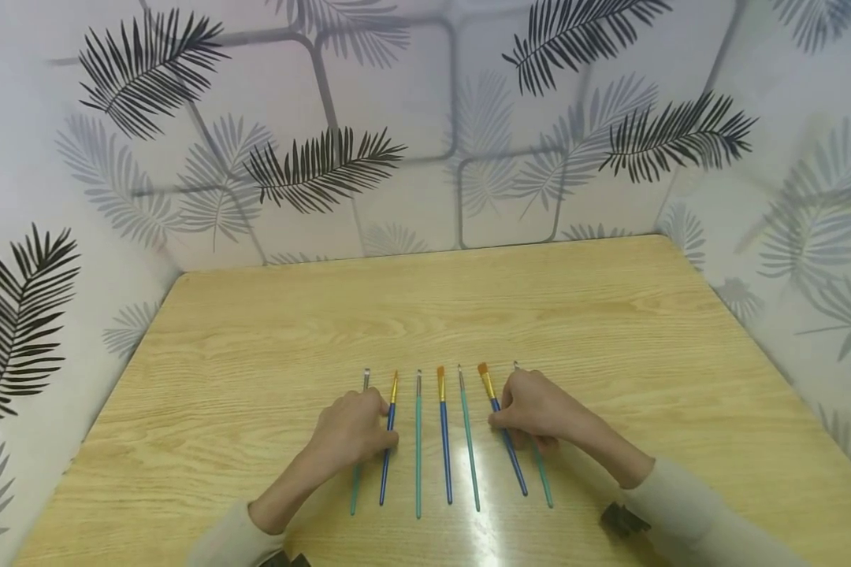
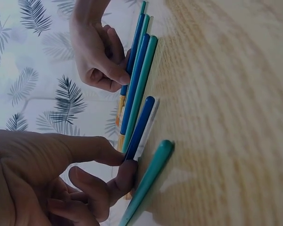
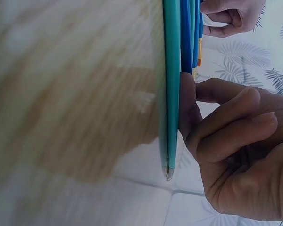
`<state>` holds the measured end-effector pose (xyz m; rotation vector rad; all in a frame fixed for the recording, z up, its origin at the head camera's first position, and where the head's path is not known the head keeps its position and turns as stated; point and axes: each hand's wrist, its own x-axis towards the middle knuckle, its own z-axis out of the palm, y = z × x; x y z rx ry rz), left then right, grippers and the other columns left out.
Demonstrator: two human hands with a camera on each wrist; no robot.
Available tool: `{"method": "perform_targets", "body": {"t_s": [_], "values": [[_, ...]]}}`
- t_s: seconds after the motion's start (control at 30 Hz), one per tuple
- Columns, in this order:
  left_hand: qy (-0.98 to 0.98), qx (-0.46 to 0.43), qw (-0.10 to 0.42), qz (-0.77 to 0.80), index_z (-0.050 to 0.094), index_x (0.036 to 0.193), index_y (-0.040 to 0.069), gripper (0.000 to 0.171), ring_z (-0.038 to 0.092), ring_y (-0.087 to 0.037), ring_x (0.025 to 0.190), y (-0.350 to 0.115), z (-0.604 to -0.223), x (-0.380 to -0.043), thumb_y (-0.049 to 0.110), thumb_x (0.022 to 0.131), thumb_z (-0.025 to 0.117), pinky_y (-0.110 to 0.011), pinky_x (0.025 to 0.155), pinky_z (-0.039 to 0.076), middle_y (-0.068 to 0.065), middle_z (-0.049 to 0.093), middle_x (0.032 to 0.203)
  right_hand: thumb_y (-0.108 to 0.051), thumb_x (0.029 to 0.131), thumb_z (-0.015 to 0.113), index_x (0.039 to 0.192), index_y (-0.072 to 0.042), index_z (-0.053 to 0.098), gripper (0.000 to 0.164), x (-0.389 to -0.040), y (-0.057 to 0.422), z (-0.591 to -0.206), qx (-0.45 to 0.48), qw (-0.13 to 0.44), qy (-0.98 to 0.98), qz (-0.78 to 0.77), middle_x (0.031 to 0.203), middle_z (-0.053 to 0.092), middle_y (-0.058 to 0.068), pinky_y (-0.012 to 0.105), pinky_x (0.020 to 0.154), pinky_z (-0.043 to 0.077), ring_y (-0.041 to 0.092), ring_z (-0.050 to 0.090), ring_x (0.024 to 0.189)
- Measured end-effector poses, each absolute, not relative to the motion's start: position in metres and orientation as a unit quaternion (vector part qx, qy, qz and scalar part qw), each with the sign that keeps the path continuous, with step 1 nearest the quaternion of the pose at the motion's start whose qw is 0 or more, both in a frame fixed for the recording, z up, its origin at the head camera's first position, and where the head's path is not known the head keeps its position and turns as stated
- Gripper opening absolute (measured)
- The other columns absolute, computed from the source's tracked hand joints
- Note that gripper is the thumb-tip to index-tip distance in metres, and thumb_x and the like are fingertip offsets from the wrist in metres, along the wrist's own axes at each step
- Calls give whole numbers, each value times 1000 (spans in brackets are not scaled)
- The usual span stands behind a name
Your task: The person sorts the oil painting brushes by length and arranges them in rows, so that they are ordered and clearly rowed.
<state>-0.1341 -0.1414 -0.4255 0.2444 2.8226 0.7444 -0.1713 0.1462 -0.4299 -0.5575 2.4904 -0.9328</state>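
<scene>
Thin paintbrushes with blue and teal handles lie side by side in a row on the table, bristles away from me. My left hand point(image 1: 351, 429) pinches a blue paintbrush point(image 1: 384, 476), second from the left, between thumb and index finger. Under that hand passes the leftmost teal paintbrush point(image 1: 355, 492). At the right end, my right hand point(image 1: 539, 405) pinches a slanted blue paintbrush point(image 1: 514, 465) with wide orange bristles. The rightmost teal paintbrush point(image 1: 543, 476) is partly hidden beneath this hand; in the right wrist view its handle point(image 3: 172, 94) runs beside the fingers.
Between the hands lie a teal paintbrush point(image 1: 418, 449), a blue paintbrush point(image 1: 446, 449) and another teal paintbrush point(image 1: 470, 445). The wood-grain table point(image 1: 397, 315) meets a leaf-patterned wall point(image 1: 411, 197) at the back, with similar patterned surfaces at both sides.
</scene>
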Motion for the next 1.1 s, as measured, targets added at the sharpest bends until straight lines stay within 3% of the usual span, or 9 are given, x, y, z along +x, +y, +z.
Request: {"method": "perform_targets", "body": {"t_s": [0.23, 0.57, 0.8, 0.93, 1.03, 1.1], "values": [[951, 81, 111, 279, 69, 114, -9, 39, 43, -7, 42, -143, -426, -135, 9, 82, 81, -18, 40, 28, 1, 56, 53, -14, 93, 68, 66, -8, 65, 28, -169, 151, -423, -187, 219, 896, -339, 51, 63, 1, 18, 33, 32, 5, 44, 32], [940, 71, 131, 308, 67, 117, -7, 40, 46, -8, 43, -146, -424, -134, 9, 83, 78, -18, 41, 32, 0, 59, 56, -15, 96, 70, 80, -7, 68, 18, -167, 154, -421, -180, 233, 881, -371, 51, 46, -6, 18, 36, 27, 3, 31, 37], [926, 72, 138, 344, 61, 125, -11, 47, 60, -13, 48, -151, -423, -139, 10, 85, 76, -20, 44, 39, 1, 68, 63, -17, 93, 74, 84, -4, 70, 15, -170, 158, -422, -200, 212, 870, -399, 64, 62, -2, 18, 46, 26, 6, 32, 49], [917, 84, 131, 366, 60, 127, -11, 49, 52, -10, 45, -155, -422, -142, 11, 86, 73, -20, 44, 34, -1, 68, 63, -18, 92, 76, 92, -2, 70, 17, -172, 160, -420, -189, 219, 861, -418, 68, 67, 1, 19, 45, 24, 7, 38, 51], [911, 91, 125, 383, 56, 130, -13, 51, 45, -8, 44, -158, -421, -142, 8, 86, 70, -20, 44, 32, -2, 67, 64, -18, 94, 75, 99, 1, 68, 21, -172, 160, -418, -188, 231, 849, -436, 75, 73, 4, 21, 47, 26, 12, 52, 58], [907, 94, 123, 393, 54, 132, -15, 52, 43, -7, 44, -160, -421, -142, 7, 87, 69, -18, 44, 31, -2, 68, 64, -18, 95, 74, 101, 2, 67, 23, -172, 160, -418, -189, 236, 844, -443, 79, 75, 5, 22, 51, 33, 15, 63, 67]]}}
